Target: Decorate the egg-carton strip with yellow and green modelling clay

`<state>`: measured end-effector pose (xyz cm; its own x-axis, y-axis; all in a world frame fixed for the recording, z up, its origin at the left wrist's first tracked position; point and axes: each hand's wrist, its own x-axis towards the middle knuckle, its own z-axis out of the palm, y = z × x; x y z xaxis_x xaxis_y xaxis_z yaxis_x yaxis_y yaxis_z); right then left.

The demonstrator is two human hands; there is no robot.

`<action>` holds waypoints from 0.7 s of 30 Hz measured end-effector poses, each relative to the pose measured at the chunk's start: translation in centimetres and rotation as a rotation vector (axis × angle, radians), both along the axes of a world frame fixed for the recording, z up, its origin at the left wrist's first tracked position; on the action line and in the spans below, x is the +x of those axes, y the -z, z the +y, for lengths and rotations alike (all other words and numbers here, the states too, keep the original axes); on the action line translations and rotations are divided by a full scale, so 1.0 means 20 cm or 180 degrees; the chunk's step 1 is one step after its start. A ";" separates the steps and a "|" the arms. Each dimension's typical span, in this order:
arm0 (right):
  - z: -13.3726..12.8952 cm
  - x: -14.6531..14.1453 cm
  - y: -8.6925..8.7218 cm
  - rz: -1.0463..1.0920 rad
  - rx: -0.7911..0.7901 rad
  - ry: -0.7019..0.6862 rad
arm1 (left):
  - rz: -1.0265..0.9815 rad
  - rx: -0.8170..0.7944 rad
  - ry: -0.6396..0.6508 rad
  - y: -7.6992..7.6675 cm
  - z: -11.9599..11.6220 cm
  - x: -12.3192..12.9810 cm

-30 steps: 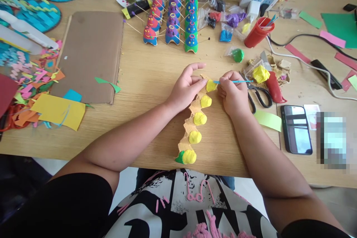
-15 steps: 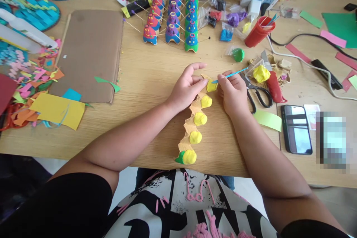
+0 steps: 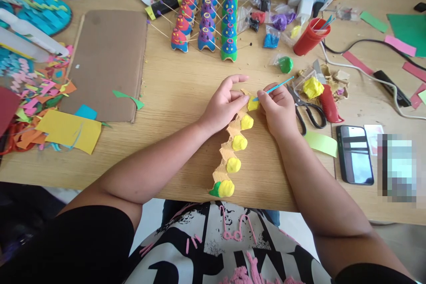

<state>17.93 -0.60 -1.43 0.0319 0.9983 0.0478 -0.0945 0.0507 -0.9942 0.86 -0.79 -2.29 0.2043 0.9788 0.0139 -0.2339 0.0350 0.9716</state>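
Observation:
A strip of egg carton [image 3: 227,155] runs away from the table's front edge, with lumps of yellow clay [image 3: 239,143] on its bumps and a patch of green clay [image 3: 214,189] at the near end. My left hand [image 3: 226,104] grips the far end of the strip between thumb and fingers, its index finger stretched out. Pinched in my right hand [image 3: 278,108] is a thin blue modelling tool [image 3: 279,85], its tip against the farthest piece of yellow clay [image 3: 253,105]. My right fingers partly hide the tool.
Rows of painted egg-carton caterpillars [image 3: 207,22] with sticks stand at the back. Right of my hands lie scissors [image 3: 309,111], yellow clay in a bag [image 3: 313,88], a red cup [image 3: 312,37] and a phone [image 3: 355,155]. Cardboard [image 3: 108,66] and paper scraps [image 3: 68,132] lie left.
The blue tool's outer end has shifted slightly left and up in my right hand, its tip still at the farthest yellow clay. My left hand stays in place on the strip.

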 end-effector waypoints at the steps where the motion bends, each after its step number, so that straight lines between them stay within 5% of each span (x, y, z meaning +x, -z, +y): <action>1: 0.00 0.00 0.00 -0.0023 0.0002 0.0004 | -0.0002 0.0001 0.0001 0.00 0.00 0.00; 11: 0.04 0.05 -0.06 0.1099 -0.0593 0.0219 | -0.0062 -0.0167 0.0002 -0.04 -0.01 0.00; 21: 0.02 -0.04 -0.10 0.0970 -0.0580 0.0472 | -0.0479 -0.0143 -0.0483 -0.04 0.02 0.01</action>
